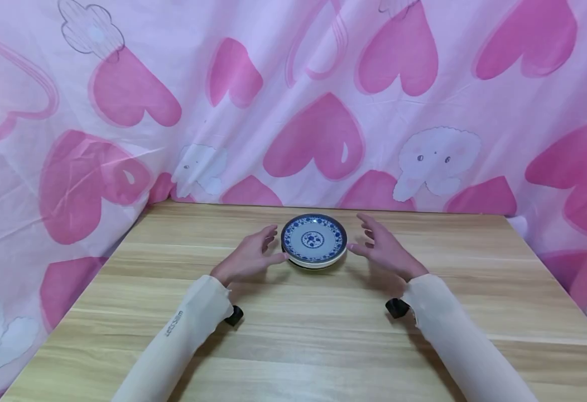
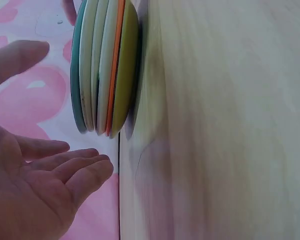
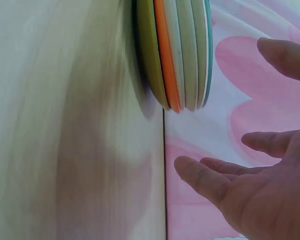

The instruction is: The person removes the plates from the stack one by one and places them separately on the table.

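Observation:
A stack of plates (image 1: 313, 239) sits toward the back of the table, its top plate white with a blue floral rim and centre. Seen edge-on in the left wrist view, the stack (image 2: 104, 70) has several layers, among them cream, orange and olive-yellow ones. My left hand (image 1: 250, 254) is at the stack's left side, fingers spread and holding nothing. On the other side my right hand (image 1: 385, 248) faces it the same way, also with nothing in it. Both wrist views show a gap between the fingers and the plates.
The plates stand on a light wood-grain table (image 1: 293, 346). Behind and beside it hangs a pink curtain (image 1: 313, 134) printed with hearts and cartoon figures. A small black device shows at each wrist, by the cream sleeves (image 1: 193, 318).

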